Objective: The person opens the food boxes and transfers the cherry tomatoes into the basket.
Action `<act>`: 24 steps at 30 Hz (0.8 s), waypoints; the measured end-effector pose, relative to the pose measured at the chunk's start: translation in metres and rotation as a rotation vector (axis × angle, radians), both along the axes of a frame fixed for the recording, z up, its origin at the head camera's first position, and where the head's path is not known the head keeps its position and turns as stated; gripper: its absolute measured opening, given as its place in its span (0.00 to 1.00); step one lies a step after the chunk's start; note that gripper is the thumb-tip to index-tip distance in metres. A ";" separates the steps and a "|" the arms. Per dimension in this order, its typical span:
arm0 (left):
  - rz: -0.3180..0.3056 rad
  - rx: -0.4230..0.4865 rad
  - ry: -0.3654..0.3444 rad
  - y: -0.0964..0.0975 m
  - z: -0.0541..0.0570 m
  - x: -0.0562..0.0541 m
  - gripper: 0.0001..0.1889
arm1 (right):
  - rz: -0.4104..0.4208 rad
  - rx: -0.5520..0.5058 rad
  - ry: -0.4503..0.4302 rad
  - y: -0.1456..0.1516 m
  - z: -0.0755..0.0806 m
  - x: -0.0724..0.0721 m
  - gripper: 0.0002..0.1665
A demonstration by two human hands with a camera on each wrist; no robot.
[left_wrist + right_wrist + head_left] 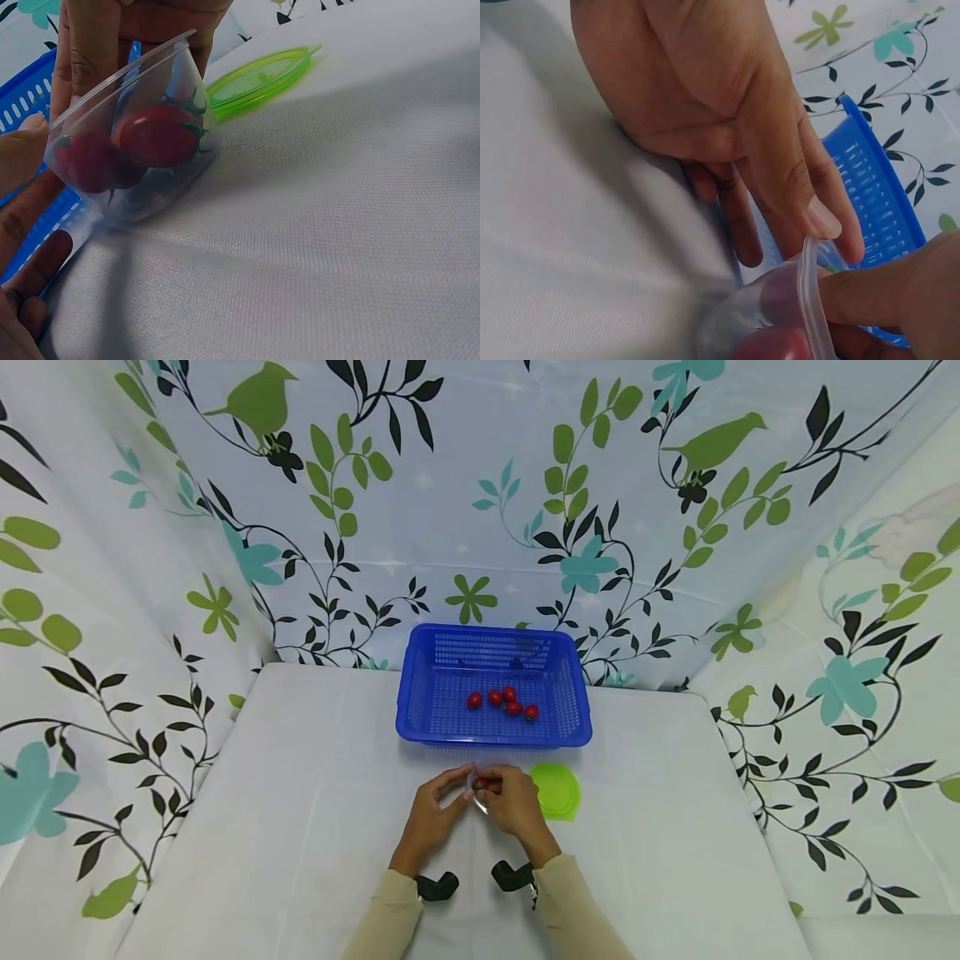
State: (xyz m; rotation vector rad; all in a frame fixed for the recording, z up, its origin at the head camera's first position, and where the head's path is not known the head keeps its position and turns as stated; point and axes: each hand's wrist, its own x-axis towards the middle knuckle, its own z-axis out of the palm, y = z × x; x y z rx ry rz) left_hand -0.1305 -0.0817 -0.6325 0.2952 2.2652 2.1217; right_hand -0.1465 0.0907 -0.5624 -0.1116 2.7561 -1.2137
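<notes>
A clear plastic cup tilts over the white cloth, with red cherry tomatoes with green stems in it. My left hand holds it, thumb on the rim and fingers round the far side. From the other side my right hand reaches into the cup's mouth, its thumb against a cherry tomato inside. The fingertips of that hand are partly hidden by the cup and tomatoes. Beside the right hand lies a bright green lid.
A blue plastic basket stands behind the hands, with several cherry tomatoes on its floor. White cloth covers the table. Patterned curtains hang along the back and sides.
</notes>
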 end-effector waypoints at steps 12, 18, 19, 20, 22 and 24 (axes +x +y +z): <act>-0.008 -0.004 0.002 -0.001 0.003 0.001 0.24 | -0.010 -0.147 0.014 0.007 0.000 0.005 0.16; -0.011 -0.018 -0.019 -0.001 0.003 0.000 0.24 | -0.050 -0.147 0.079 0.011 0.005 0.009 0.17; -0.009 -0.018 -0.027 -0.001 0.004 0.000 0.24 | -0.059 -0.152 0.083 0.012 0.007 0.010 0.17; -0.008 -0.019 -0.031 -0.001 0.004 0.000 0.24 | -0.063 -0.156 0.090 0.012 0.008 0.010 0.17; -0.005 -0.020 -0.036 -0.001 0.004 0.000 0.24 | -0.070 -0.163 0.100 0.014 0.011 0.010 0.17; -0.002 -0.017 -0.047 -0.001 0.004 0.000 0.24 | -0.072 -0.178 0.106 0.016 0.014 0.009 0.18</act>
